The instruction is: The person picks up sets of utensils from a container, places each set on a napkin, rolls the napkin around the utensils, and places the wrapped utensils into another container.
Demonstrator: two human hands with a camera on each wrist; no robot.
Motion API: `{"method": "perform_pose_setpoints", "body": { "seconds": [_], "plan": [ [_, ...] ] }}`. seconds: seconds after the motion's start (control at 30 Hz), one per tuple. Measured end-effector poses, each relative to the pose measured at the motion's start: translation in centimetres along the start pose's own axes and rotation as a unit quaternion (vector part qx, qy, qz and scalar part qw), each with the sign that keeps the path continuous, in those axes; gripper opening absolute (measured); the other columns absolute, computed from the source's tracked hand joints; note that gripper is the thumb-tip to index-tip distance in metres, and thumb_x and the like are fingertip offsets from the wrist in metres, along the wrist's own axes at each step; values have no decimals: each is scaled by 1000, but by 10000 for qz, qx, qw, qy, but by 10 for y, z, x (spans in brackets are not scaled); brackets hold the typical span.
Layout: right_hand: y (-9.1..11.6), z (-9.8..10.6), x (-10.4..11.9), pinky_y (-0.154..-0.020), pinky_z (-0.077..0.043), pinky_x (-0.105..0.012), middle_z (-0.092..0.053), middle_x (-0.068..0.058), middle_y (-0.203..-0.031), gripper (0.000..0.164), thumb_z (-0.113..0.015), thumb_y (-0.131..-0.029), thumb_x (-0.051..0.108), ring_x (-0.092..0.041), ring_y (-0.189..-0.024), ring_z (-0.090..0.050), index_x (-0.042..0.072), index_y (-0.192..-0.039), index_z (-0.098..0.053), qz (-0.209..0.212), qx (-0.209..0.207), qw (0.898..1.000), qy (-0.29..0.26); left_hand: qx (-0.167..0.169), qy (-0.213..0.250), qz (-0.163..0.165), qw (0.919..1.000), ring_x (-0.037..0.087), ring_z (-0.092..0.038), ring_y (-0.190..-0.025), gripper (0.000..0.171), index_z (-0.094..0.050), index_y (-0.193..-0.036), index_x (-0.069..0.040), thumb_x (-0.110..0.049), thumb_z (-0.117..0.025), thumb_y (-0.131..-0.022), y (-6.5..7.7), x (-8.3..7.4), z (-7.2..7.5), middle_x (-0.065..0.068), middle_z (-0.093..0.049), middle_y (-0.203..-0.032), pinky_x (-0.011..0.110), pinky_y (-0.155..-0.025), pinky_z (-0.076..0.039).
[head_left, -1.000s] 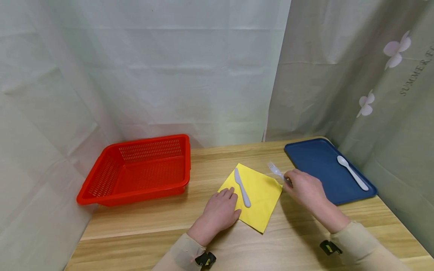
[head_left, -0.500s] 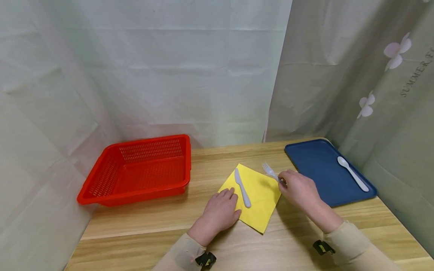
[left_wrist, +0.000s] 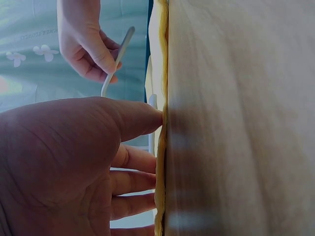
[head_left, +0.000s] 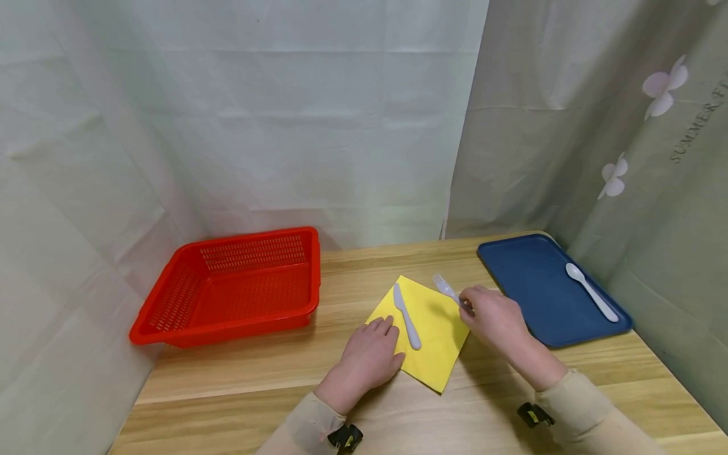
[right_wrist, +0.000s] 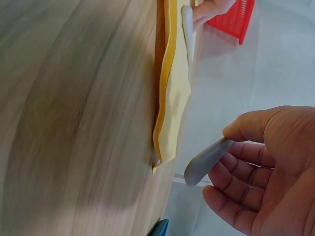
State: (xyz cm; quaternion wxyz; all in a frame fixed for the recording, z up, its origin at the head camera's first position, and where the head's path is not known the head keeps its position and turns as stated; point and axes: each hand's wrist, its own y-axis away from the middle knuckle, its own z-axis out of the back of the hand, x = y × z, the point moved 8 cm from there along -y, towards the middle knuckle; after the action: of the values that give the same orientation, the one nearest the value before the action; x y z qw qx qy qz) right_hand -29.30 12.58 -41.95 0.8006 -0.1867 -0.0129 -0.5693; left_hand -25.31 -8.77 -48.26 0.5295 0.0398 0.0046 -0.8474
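Note:
A folded yellow napkin (head_left: 436,344) lies on the wooden table, with a white plastic knife (head_left: 407,319) on top of it. My left hand (head_left: 372,352) rests on the napkin's left edge, fingers extended, close beside the knife. Over the napkin's right corner, my right hand (head_left: 496,317) pinches a white fork (head_left: 445,287) by its handle, tines pointing away to the upper left. The right wrist view shows the fork's handle end (right_wrist: 204,163) sticking out between thumb and fingers, raised above the napkin.
At the back left stands a red plastic basket (head_left: 315,278). A blue tray (head_left: 520,268) sits at the right, close behind my right hand, and a white spoon (head_left: 591,291) lies on it. Pale curtains (head_left: 318,126) hang around the table's back and sides.
My right hand has moved left with the fork, from beside the napkin's right corner to over it. The left hand, napkin and knife have stayed put.

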Motion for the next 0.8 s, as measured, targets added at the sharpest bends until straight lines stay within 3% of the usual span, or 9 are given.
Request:
{"method": "perform_pose_setpoints", "body": {
  "seconds": [0.8],
  "plan": [
    [-13, -12, 20, -60, -50, -34, -67, 1, -90, 7, -80, -99, 16, -13, -70, -56, 12, -104, -78, 31, 221, 9997, -17, -11, 37, 2, 10000, 34, -54, -148, 54, -66, -145, -4, -41, -72, -106, 1, -1, 3, 16, -58, -159, 52, -122, -46]
  ]
}}
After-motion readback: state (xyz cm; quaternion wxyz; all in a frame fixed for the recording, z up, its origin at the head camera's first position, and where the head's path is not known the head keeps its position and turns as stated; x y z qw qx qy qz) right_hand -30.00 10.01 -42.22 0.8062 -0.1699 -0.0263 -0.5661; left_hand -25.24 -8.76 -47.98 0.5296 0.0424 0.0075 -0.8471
